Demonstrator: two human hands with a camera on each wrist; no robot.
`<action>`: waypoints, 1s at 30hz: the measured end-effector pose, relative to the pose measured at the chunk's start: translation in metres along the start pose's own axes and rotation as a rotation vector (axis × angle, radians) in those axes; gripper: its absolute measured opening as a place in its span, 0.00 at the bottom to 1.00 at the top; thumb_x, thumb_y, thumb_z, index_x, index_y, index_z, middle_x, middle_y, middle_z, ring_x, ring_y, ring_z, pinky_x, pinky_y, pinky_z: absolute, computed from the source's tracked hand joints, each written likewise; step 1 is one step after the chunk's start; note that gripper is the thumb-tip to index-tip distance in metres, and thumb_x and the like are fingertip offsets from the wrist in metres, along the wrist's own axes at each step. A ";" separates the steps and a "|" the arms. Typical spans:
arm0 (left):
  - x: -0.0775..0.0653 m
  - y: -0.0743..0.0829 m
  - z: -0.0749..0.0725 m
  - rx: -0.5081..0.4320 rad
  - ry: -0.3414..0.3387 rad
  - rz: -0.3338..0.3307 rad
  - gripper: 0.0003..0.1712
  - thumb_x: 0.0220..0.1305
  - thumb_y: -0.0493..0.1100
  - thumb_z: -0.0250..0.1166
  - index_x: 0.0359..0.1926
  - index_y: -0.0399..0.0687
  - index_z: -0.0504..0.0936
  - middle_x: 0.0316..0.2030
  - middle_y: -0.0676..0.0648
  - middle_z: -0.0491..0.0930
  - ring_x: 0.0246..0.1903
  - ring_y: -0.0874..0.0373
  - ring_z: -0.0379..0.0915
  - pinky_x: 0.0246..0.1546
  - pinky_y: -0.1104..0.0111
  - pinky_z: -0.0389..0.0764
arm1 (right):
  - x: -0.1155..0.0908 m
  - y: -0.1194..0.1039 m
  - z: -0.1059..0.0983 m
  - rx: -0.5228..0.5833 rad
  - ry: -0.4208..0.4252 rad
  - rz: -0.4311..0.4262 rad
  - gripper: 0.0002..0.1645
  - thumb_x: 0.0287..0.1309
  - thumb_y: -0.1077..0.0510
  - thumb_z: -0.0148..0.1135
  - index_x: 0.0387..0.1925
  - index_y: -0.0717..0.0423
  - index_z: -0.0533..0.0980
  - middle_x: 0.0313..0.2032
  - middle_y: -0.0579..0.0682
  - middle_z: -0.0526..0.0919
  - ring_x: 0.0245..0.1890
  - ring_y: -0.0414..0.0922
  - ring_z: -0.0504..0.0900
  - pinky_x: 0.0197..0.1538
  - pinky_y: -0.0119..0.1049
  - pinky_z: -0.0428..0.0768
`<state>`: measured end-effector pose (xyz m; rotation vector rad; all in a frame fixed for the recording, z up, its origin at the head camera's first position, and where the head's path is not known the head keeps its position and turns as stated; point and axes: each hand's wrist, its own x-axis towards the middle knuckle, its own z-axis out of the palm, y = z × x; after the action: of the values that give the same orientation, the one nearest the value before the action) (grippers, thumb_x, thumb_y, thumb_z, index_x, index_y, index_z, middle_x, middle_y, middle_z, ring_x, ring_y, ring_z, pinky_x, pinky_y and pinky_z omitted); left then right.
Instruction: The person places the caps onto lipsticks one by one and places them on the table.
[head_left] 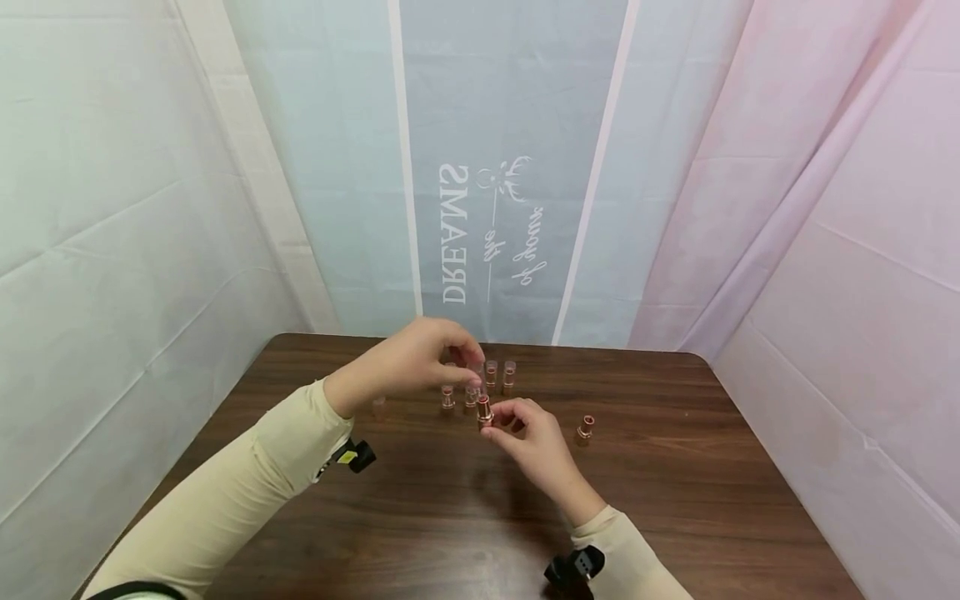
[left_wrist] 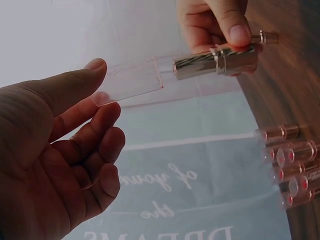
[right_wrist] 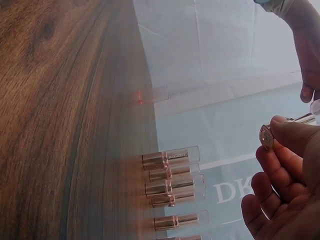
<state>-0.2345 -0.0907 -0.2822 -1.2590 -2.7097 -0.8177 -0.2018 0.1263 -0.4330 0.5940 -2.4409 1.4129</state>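
My left hand point(head_left: 435, 357) pinches a clear lipstick cap point(left_wrist: 132, 82) between thumb and fingertips, its remaining fingers loosely curled. Just below the cap, my right hand point(head_left: 536, 435) holds a rose-gold lipstick tube point(left_wrist: 215, 62) by its base with thumb and fingers. In the left wrist view the cap's rim is close to the narrow top of the tube and roughly in line with it. The tube is upright in the head view. From the right wrist view, the base of the tube point(right_wrist: 266, 137) shows under my right thumb.
Several capped lipstick tubes point(right_wrist: 167, 159) stand grouped on the dark wooden table point(head_left: 420, 500) behind my hands. An uncapped tube point(head_left: 585, 428) stands to the right. A loose clear cap point(head_left: 379, 406) stands to the left. Fabric curtains point(head_left: 510, 83) enclose the back and sides.
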 end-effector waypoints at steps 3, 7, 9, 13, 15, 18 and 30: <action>0.003 0.001 0.005 -0.001 -0.019 -0.003 0.08 0.56 0.50 0.72 0.36 0.58 0.84 0.32 0.63 0.81 0.32 0.71 0.77 0.37 0.74 0.79 | -0.001 -0.001 0.000 0.010 -0.003 -0.007 0.12 0.49 0.48 0.73 0.37 0.39 0.81 0.33 0.40 0.79 0.33 0.42 0.78 0.38 0.31 0.78; 0.005 0.002 0.011 -0.007 -0.036 -0.016 0.08 0.55 0.50 0.72 0.35 0.59 0.83 0.31 0.64 0.80 0.31 0.70 0.77 0.35 0.74 0.79 | -0.002 -0.003 -0.001 0.016 -0.002 -0.006 0.12 0.49 0.48 0.73 0.37 0.38 0.81 0.32 0.40 0.79 0.33 0.43 0.78 0.38 0.31 0.78; 0.006 0.002 0.013 -0.008 -0.041 -0.024 0.08 0.55 0.50 0.73 0.35 0.59 0.83 0.30 0.64 0.80 0.31 0.70 0.77 0.35 0.74 0.79 | -0.002 -0.004 -0.001 0.019 0.001 -0.007 0.12 0.49 0.48 0.73 0.36 0.38 0.81 0.32 0.40 0.79 0.33 0.43 0.78 0.38 0.31 0.78; 0.006 0.003 0.016 -0.011 -0.053 -0.041 0.09 0.54 0.50 0.73 0.36 0.58 0.84 0.31 0.64 0.80 0.32 0.70 0.77 0.36 0.74 0.79 | -0.002 -0.004 -0.002 0.032 0.004 -0.009 0.11 0.50 0.48 0.73 0.37 0.37 0.80 0.32 0.40 0.79 0.34 0.42 0.78 0.39 0.33 0.79; 0.006 0.004 0.017 -0.013 -0.061 -0.048 0.09 0.55 0.50 0.73 0.36 0.57 0.84 0.31 0.64 0.80 0.32 0.70 0.78 0.36 0.74 0.79 | -0.002 -0.004 -0.002 0.034 0.008 -0.014 0.11 0.50 0.47 0.72 0.37 0.36 0.80 0.32 0.39 0.79 0.34 0.41 0.78 0.39 0.33 0.79; 0.007 0.005 0.019 -0.006 -0.080 -0.045 0.09 0.55 0.50 0.72 0.36 0.57 0.84 0.31 0.64 0.81 0.33 0.68 0.78 0.36 0.74 0.79 | -0.002 -0.004 -0.003 0.035 0.013 -0.027 0.11 0.51 0.46 0.72 0.37 0.36 0.80 0.32 0.38 0.78 0.34 0.41 0.78 0.39 0.33 0.79; 0.012 0.010 0.024 0.039 -0.078 -0.007 0.06 0.56 0.48 0.72 0.35 0.59 0.84 0.30 0.63 0.80 0.31 0.70 0.76 0.36 0.74 0.78 | -0.003 -0.008 -0.009 0.045 0.035 -0.056 0.11 0.51 0.46 0.71 0.38 0.36 0.80 0.33 0.39 0.79 0.35 0.44 0.78 0.39 0.42 0.79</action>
<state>-0.2314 -0.0658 -0.2952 -1.3007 -2.7778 -0.7271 -0.1956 0.1307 -0.4237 0.6372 -2.3520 1.4477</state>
